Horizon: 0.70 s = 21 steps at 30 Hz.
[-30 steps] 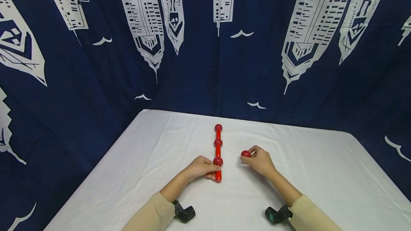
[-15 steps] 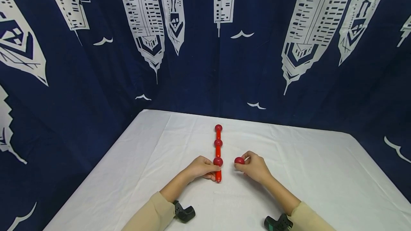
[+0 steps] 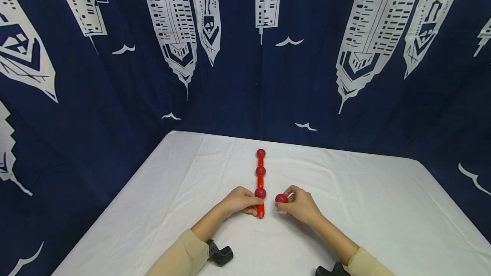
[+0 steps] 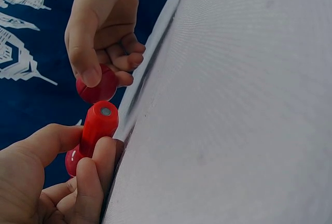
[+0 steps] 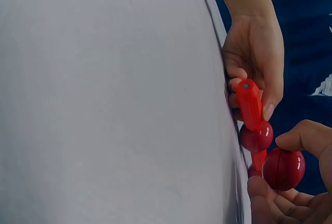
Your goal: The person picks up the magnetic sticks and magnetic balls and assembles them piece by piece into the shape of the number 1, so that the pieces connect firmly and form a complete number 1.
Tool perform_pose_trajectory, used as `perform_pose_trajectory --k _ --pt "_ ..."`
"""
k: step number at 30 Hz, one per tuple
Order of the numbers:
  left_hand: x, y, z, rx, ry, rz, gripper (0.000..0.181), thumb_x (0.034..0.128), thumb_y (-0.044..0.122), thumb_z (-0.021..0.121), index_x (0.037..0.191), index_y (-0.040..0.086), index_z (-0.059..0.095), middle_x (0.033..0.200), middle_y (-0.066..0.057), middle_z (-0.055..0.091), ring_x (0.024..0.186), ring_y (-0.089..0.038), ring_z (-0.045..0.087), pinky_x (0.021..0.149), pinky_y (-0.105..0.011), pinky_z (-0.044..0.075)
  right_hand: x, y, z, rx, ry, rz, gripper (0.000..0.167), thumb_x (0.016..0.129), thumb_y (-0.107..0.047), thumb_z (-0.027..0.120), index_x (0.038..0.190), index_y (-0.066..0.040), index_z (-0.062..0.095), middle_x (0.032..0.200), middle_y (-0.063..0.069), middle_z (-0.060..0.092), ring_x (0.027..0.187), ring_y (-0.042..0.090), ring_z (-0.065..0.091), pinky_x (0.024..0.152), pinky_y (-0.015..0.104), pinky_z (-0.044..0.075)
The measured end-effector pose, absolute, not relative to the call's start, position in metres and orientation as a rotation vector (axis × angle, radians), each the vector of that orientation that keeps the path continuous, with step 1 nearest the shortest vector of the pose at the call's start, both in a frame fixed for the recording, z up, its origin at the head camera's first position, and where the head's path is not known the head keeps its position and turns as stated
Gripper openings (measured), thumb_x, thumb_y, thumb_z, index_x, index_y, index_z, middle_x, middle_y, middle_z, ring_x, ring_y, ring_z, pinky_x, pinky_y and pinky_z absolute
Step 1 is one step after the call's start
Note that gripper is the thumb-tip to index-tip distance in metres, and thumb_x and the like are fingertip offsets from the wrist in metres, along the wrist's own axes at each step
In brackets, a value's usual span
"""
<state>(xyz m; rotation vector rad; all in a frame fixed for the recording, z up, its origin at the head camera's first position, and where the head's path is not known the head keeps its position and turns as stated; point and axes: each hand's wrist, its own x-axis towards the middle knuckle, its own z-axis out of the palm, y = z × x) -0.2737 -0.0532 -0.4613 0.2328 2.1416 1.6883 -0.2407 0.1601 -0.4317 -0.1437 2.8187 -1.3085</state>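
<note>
A chain of red rods and dark red balls (image 3: pixel 261 171) lies in a straight line on the table, pointing away from me. My left hand (image 3: pixel 241 201) pinches its nearest rod (image 4: pixel 98 126) between thumb and fingers, just below the third ball (image 5: pixel 257 136). That rod's free end shows a small grey metal disc in both wrist views. To the right of the chain, my right hand (image 3: pixel 301 205) holds a loose dark red ball (image 3: pixel 281 198) between thumb and fingers. In the head view a small gap separates this ball from the chain. A seam line runs round the loose ball in the right wrist view.
White cloth covers the table (image 3: pixel 356 191). Behind it hangs a dark blue curtain (image 3: pixel 238 97) printed with white buildings and birds. A black wrist device (image 3: pixel 220 255) sits at the left sleeve, and another (image 3: pixel 331 269) at the right.
My right hand has moved left and toward me with the loose ball, closer to the near end of the chain. The left hand and the chain have stayed in place.
</note>
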Motion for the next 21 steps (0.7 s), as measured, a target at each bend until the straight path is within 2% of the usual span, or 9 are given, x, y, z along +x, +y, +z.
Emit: perform_pose_trajectory --k 11,21 --pt "-0.273 -0.054 -0.46 0.247 2.134 1.684 0.023 0.0872 0.017 0.074 0.078 -0.003 0.072 0.06 -0.005 0.066 0.05 -0.006 0.061 0.05 -0.012 0.049 -0.228 0.151 -0.436 -0.274 2.724 -1.347 0.033 0.075 -0.017 0.081 0.093 -0.002 0.058 0.065 0.001 0.062 0.054 0.014 0.056 0.053 0.029 0.048" --pt "-0.272 -0.054 -0.46 0.26 2.138 1.717 0.022 0.0854 0.015 0.074 0.077 -0.005 0.071 0.057 -0.003 0.063 0.049 -0.006 0.06 0.049 -0.013 0.049 -0.217 0.139 -0.439 -0.471 2.627 -1.341 0.03 0.074 -0.019 0.08 0.085 -0.004 0.058 0.062 -0.001 0.057 0.05 0.01 0.053 0.047 0.024 0.046"
